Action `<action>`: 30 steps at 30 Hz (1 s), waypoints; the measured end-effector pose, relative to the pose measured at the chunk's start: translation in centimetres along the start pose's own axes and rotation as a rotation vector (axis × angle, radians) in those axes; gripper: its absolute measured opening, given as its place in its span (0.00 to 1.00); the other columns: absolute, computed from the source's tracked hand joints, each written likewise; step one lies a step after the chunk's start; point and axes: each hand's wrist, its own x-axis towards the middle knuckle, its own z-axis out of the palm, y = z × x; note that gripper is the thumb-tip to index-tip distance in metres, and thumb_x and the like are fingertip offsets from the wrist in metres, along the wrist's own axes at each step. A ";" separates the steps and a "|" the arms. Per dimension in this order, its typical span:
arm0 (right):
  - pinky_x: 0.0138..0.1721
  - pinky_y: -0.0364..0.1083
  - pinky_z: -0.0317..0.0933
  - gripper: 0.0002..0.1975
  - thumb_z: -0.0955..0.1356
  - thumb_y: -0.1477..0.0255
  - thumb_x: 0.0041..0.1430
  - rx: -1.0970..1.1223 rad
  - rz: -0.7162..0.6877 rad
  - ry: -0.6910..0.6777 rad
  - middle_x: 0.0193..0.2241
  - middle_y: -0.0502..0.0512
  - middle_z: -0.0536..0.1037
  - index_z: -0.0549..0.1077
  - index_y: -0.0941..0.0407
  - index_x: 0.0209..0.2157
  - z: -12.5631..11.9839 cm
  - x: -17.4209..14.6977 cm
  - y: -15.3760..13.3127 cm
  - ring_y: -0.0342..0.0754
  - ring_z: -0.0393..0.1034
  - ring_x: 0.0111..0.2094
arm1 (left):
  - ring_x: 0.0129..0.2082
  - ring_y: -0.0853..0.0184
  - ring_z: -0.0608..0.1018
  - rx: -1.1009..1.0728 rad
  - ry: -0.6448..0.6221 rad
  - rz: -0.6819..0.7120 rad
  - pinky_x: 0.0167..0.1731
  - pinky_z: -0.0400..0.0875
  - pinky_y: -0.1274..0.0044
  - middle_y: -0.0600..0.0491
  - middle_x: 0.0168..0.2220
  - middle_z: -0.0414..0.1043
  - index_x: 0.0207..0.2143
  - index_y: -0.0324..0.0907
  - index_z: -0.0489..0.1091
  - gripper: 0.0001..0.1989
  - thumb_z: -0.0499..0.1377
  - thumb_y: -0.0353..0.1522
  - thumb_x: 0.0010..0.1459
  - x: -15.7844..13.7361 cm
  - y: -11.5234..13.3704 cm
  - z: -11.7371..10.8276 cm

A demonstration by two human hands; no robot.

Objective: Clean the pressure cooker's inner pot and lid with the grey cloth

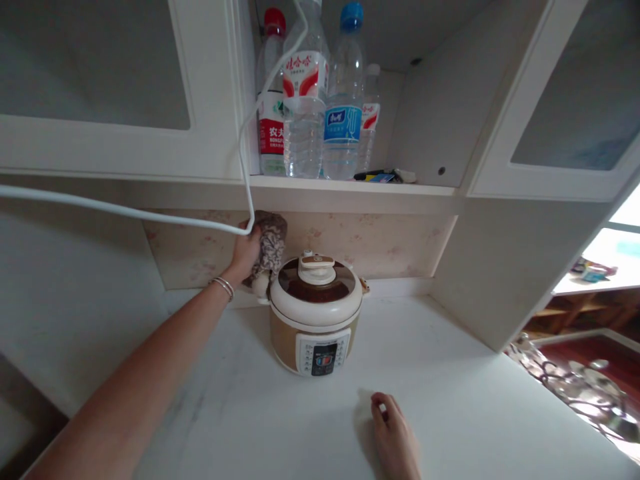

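My left hand (247, 255) reaches to the back wall and is closed on a brown patterned cloth (273, 241), which hangs down from the fingers. Just right of the cloth stands an electric pressure cooker (316, 313), cream and gold with a dark lid top and a control panel in front. The cloth is beside the cooker's left rear edge; I cannot tell whether they touch. Low in the picture, my right hand (393, 430) hovers over or rests on the white counter (240, 407), its fingers curled in with nothing in them.
Above the counter, an open cabinet shelf (360, 187) holds several plastic bottles (305, 100) and small items. A white cable (125, 212) hangs across the left side in front of the cabinet. A side panel (520, 267) borders the counter on the right.
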 end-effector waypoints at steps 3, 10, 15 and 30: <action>0.33 0.48 0.63 0.17 0.59 0.54 0.59 -0.041 0.004 -0.019 0.30 0.51 0.80 0.74 0.46 0.37 0.1 -0.1 -0.1 0.53 0.75 0.32 | 0.53 0.60 0.76 0.060 -0.180 0.019 0.56 0.67 0.68 0.45 0.51 0.75 0.53 0.39 0.66 0.18 0.51 0.36 0.64 -1.7 0.1 4.2; 0.35 0.48 0.63 0.17 0.57 0.57 0.60 -0.090 -0.019 -0.028 0.34 0.52 0.81 0.73 0.47 0.38 -0.1 -0.3 -0.6 0.52 0.75 0.33 | 0.53 0.55 0.76 0.191 -0.419 -0.009 0.56 0.65 0.67 0.44 0.50 0.77 0.50 0.41 0.72 0.17 0.54 0.38 0.63 -1.9 0.1 7.6; 0.35 0.48 0.64 0.17 0.58 0.56 0.60 -0.093 -0.018 -0.050 0.35 0.51 0.81 0.73 0.46 0.38 -0.2 -0.4 -0.8 0.52 0.76 0.34 | 0.56 0.54 0.74 0.234 -0.403 -0.013 0.56 0.65 0.65 0.43 0.55 0.73 0.57 0.42 0.67 0.23 0.52 0.42 0.64 -4.3 -0.1 4.4; 0.36 0.47 0.61 0.13 0.59 0.61 0.59 -0.159 -0.027 -0.078 0.37 0.49 0.81 0.72 0.46 0.38 -0.4 -1.0 -1.8 0.51 0.76 0.36 | 0.59 0.53 0.68 0.484 -0.634 0.749 0.64 0.53 0.60 0.48 0.60 0.68 0.61 0.50 0.63 0.26 0.59 0.39 0.60 -16.6 9.4 4.4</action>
